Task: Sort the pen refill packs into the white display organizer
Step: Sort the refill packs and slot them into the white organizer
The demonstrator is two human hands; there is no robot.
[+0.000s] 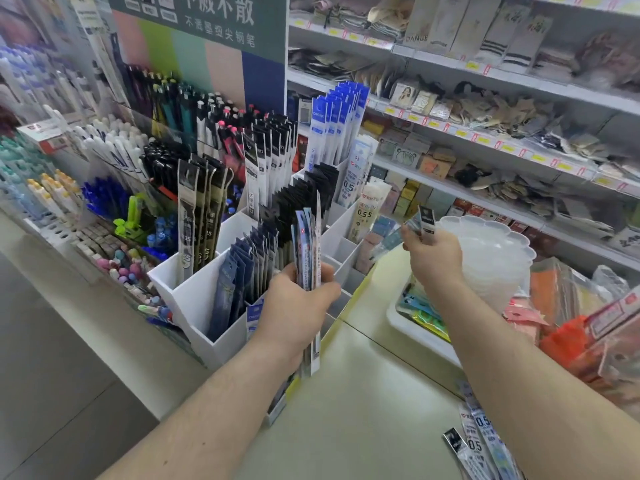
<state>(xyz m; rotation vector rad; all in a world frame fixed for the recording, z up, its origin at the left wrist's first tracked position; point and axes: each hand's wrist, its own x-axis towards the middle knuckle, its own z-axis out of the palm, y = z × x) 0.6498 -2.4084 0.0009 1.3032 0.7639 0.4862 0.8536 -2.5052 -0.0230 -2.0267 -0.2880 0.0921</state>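
We see a bundle of pen refill packs [308, 258] gripped upright in the left hand [298, 306], just in front of the white display organizer [194, 306], while the right hand [433, 258] pinches a single pack [425, 220] raised beside it. Most organizer compartments already stand full of packs, yet a few front slots look empty. More loose packs [481, 441] lie on the pale surface [363, 393], so we judge the sorting partly done.

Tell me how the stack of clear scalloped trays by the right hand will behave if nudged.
The clear trays look like thin plastic, so probably light and quick to slide. Stacked high beside the right hand, the pile may shift or topple.
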